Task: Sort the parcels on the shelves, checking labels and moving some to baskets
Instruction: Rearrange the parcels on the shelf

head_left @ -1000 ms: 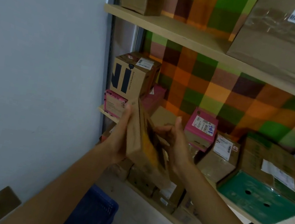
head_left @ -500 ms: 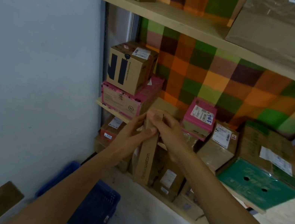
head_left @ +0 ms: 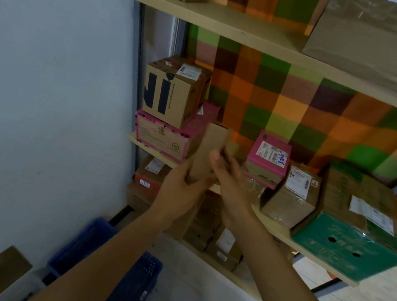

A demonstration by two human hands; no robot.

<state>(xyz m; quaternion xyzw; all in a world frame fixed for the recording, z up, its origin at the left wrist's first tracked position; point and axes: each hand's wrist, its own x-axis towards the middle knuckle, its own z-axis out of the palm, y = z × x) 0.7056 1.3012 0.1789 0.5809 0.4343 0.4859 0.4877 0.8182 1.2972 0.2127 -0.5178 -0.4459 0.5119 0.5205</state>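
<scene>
You've turned the flat brown parcel (head_left: pixel 209 149) from tilted to upright, left hand (head_left: pixel 179 192) gripping low and right hand (head_left: pixel 229 179) pinching its edge, near the middle shelf (head_left: pixel 277 229), so it's likely shelf-bound, not headed for the blue basket (head_left: pixel 140 278).

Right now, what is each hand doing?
Left hand: grips the slim brown cardboard parcel low down.
Right hand: pinches the same parcel, thumb in front.

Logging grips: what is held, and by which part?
A slim brown cardboard parcel, upright: left hand and right hand both grip it around the middle.
</scene>
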